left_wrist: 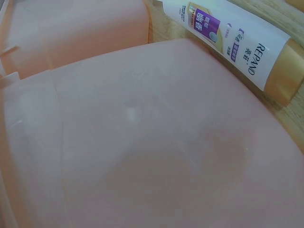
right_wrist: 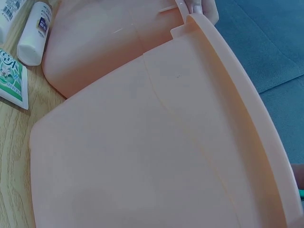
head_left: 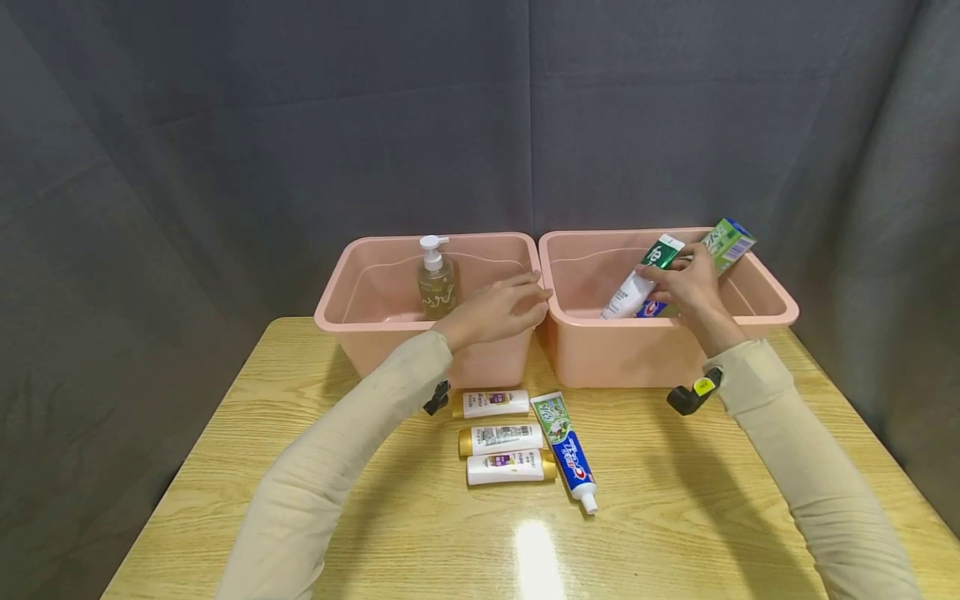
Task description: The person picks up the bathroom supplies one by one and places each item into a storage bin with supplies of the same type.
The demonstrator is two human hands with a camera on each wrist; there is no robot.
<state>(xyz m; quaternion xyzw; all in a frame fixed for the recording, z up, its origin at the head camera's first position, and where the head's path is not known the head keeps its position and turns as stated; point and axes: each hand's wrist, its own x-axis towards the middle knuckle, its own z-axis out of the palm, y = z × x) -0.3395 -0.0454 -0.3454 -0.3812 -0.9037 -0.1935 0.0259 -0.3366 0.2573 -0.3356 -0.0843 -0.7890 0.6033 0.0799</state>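
Over the right pink bin point(head_left: 611, 354), my right hand point(head_left: 690, 287) pinches a white and green toothpaste tube point(head_left: 630, 292), its green end up and its lower part inside the bin. Behind that hand, a green toothpaste box point(head_left: 726, 243) leans out over the back rim. Part of a blue item point(head_left: 651, 309) shows below the tube. My left hand point(head_left: 498, 310) reaches across the left pink bin point(head_left: 360, 325), its loosely extended fingers at the rims where the two bins meet. A pump bottle point(head_left: 437, 287) of yellowish liquid stands in the left bin.
In front of the bins, several things lie on the wooden table point(head_left: 637, 542): white tubes with gold caps, the nearest point(head_left: 506, 467) beside a blue and green toothpaste tube point(head_left: 566, 450). A grey curtain point(head_left: 450, 125) hangs behind the bins.
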